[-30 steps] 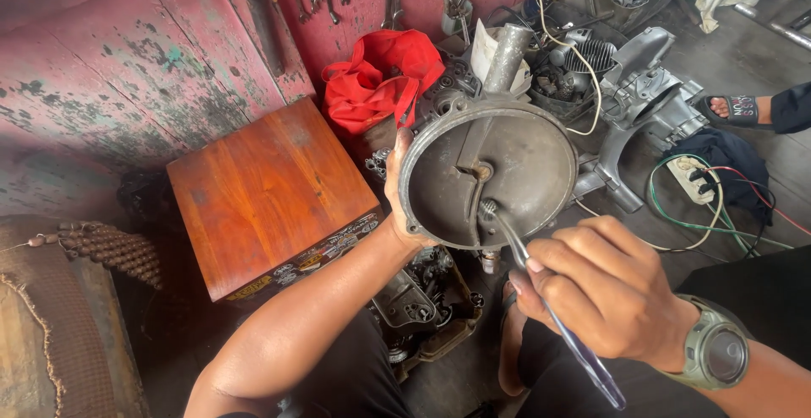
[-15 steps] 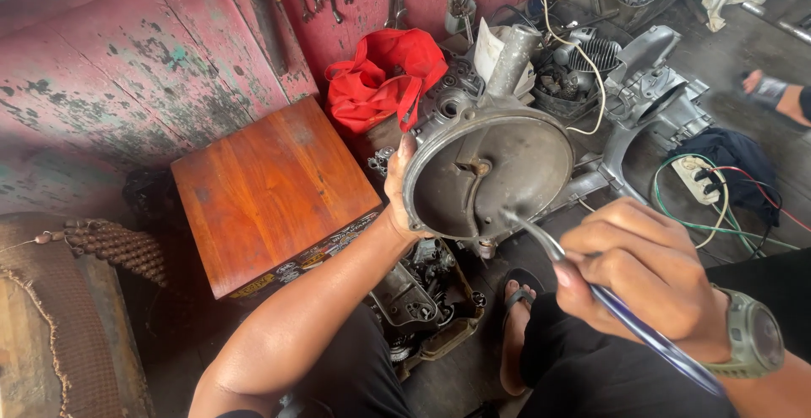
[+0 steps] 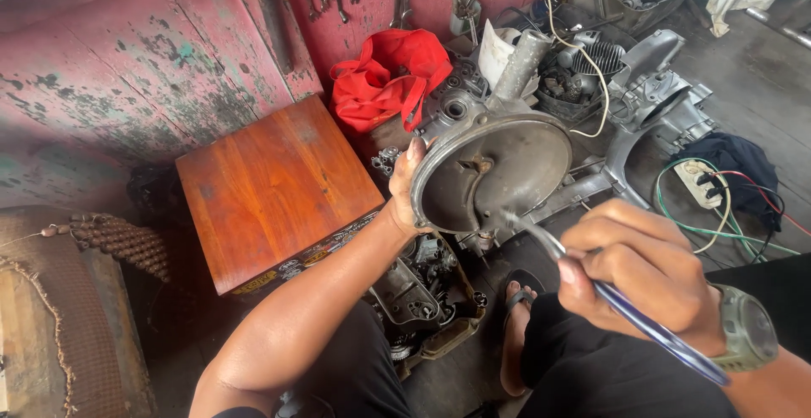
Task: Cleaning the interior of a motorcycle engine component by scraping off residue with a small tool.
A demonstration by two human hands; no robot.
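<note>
My left hand grips the left rim of a round grey metal engine cover, holding it tilted up with its hollow side facing me. My right hand is closed on a long blue-handled tool whose metal tip reaches toward the lower middle of the cover. Whether the tip touches the metal is unclear. A green watch sits on my right wrist. My foot in a sandal rests on the floor below the cover.
A reddish wooden box stands left of the cover. A red cloth, engine parts, wires and a white power strip lie behind and to the right. Wrenches hang on the pink wall. More engine pieces sit by my knee.
My right hand has drawn back down and to the right, pulling the tool's tip away from the cover's centre. The left hand keeps its hold on the rim.
</note>
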